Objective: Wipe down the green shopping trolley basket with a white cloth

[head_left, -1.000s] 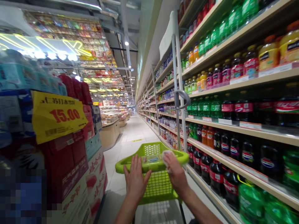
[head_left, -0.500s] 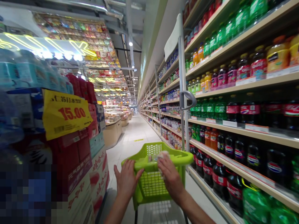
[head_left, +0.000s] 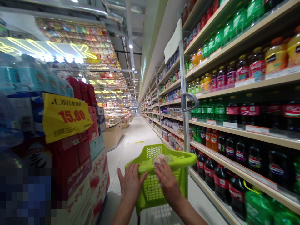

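Observation:
A bright green shopping cart (head_left: 150, 201) with a latticed plastic basket stands in front of me. Its handle (head_left: 184, 160) runs across the near side. My left hand (head_left: 132, 183) holds the handle's left end, fingers bent over the bar and thumb on the near side. In my right hand (head_left: 167, 181) is a crumpled whitish-pink cloth (head_left: 160, 159), pressed against the middle of the handle. Part of the cloth hangs below the bar, and my fingers cover some of it.
Drink shelves (head_left: 225, 125) line the right side, with a metal post (head_left: 185, 125) at their edge. Stacked drink cartons (head_left: 98, 175) with a yellow price sign (head_left: 67, 117) stand close on the left. A tiled aisle (head_left: 138, 131) runs ahead past display bins (head_left: 113, 134).
My right hand has slid the cloth left along the handle, closer to my left hand. The cart and my left hand appear slightly further right in view.

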Available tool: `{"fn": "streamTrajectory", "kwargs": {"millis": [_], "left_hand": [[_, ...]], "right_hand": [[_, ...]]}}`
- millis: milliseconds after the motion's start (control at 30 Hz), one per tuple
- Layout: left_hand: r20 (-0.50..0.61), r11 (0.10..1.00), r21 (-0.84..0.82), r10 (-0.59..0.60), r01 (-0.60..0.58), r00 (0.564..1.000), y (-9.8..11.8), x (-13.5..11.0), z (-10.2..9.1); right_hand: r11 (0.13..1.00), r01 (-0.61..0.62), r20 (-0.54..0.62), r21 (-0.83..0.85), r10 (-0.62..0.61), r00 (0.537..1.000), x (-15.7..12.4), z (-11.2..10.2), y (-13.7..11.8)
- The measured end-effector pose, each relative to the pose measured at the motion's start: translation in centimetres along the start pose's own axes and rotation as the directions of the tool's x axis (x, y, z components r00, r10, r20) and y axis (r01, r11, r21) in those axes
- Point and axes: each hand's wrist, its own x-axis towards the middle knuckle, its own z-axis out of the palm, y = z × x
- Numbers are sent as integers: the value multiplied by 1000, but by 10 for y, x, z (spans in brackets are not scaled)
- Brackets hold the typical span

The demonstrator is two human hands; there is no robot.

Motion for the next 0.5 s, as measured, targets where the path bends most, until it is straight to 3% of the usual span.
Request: {"fn": "streamTrajectory", "kwargs": {"millis": [67, 200, 267, 400, 500], "left_hand": [[12, 1000, -23, 12, -12, 1000, -1, 0, 2], [12, 999, -40, 23, -23, 1000, -8, -3, 10], [6, 1000, -19, -4, 4, 1000, -9, -3, 12], [17, 1000, 9, 8, -8, 1000, -8, -3, 12], [4, 999, 13, 41, -41, 999, -9, -7, 13]], "right_hand": [[1000, -1, -16, -17, 0, 1000, -2, -3, 9], [978, -170, -78, -122, 161, 984, -7, -23, 44], [977, -181, -63, -111, 175, 983, -3, -20, 38], [1000, 0, 9, -23, 0, 1000, 8, 4, 2], [999, -20, -12, -50, 19, 1000, 7, 1, 10]]}}
